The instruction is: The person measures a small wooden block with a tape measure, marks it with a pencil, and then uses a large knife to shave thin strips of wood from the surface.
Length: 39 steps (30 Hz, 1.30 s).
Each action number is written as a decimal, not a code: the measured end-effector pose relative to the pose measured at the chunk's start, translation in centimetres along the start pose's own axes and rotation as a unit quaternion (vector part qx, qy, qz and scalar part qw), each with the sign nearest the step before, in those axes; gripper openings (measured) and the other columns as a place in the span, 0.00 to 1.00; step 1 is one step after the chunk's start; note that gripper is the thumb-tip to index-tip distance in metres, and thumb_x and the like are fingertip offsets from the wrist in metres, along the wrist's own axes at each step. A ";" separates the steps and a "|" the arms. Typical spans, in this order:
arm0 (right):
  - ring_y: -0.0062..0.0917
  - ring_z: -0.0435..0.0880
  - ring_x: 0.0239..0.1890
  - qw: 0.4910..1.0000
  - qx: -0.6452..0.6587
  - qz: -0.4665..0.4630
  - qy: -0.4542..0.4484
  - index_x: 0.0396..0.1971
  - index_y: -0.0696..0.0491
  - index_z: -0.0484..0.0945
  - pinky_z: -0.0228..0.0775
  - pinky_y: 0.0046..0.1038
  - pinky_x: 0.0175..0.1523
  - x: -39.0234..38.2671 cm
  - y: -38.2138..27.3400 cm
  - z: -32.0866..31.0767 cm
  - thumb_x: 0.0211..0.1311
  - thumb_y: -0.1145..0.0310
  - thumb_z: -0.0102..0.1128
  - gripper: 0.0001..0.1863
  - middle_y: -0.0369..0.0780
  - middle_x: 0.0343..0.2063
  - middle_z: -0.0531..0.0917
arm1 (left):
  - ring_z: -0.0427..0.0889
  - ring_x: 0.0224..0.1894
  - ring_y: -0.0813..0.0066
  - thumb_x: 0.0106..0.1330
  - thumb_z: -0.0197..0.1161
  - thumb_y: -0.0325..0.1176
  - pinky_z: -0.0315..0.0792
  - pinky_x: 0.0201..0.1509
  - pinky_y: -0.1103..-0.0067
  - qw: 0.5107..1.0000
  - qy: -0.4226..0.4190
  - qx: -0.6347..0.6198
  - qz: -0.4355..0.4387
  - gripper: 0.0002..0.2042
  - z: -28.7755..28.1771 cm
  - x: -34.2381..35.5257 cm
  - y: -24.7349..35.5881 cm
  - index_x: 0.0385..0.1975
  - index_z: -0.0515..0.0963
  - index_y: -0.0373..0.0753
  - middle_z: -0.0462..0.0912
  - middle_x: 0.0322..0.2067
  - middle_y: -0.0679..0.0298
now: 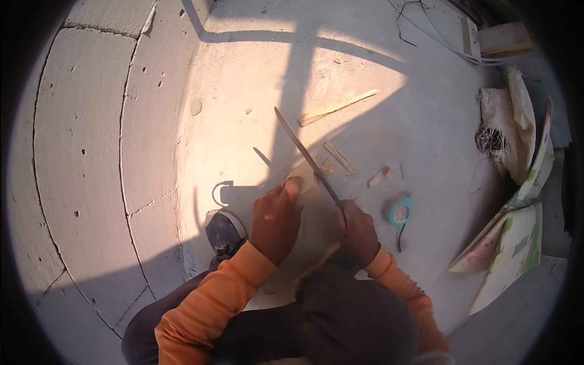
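Observation:
My right hand [359,234] is closed round the grip of a long, narrow dark-bladed knife [301,148], its tip pointing up and to the left. The blade crosses over or beside a short piece of wood [302,173]; I cannot tell whether they touch. My left hand [277,219] is closed on that wood, with the fingers near its left side. Farther down, another strip of wood [319,264] shows between my hands and my knee, partly hidden.
A teal tape measure [397,210] lies right of my right hand. Thin wood slivers [340,158] and a longer split stick [338,107] lie on the concrete floor. A block wall [91,152] rises at left. A woven sack [508,121] and printed sheeting [508,243] sit at right.

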State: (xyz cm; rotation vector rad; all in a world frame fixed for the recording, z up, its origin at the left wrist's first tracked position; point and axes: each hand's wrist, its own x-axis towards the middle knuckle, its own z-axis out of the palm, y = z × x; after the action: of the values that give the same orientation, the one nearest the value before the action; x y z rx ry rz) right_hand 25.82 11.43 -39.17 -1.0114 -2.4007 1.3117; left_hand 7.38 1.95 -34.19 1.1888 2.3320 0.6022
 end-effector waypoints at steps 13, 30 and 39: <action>0.51 0.81 0.27 0.999 0.018 0.015 -0.027 0.37 0.57 0.77 0.73 0.43 0.31 -0.4 1.1 0.5 0.68 0.69 0.61 0.07 0.52 0.26 0.79 | 0.85 0.49 0.47 0.58 0.61 0.19 0.82 0.51 0.64 1.000 0.010 -0.001 0.022 0.20 1.0 -1.2 0.9 0.54 0.75 0.33 0.84 0.50 0.47; 0.51 0.82 0.25 0.999 0.026 0.033 -0.026 0.38 0.58 0.75 0.73 0.42 0.30 -0.1 1.0 0.1 0.72 0.70 0.57 0.07 0.52 0.22 0.80 | 0.83 0.56 0.48 0.57 0.57 0.16 0.80 0.58 0.65 0.998 0.020 0.019 0.058 0.22 1.4 -1.5 1.1 0.55 0.73 0.27 0.81 0.52 0.44; 0.46 0.82 0.23 0.999 -0.027 -0.020 -0.036 0.38 0.57 0.79 0.74 0.41 0.29 -0.3 3.0 0.7 0.69 0.68 0.59 0.08 0.48 0.21 0.79 | 0.82 0.58 0.49 0.59 0.56 0.17 0.79 0.60 0.66 0.998 0.007 0.022 0.057 0.21 1.3 -1.2 1.3 0.55 0.73 0.25 0.81 0.53 0.43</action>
State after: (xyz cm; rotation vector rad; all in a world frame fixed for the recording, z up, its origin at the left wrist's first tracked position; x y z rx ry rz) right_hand 27.08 11.88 -41.94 -0.9409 -2.5091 1.2973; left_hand 9.60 1.84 -34.26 1.3499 2.3114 0.6025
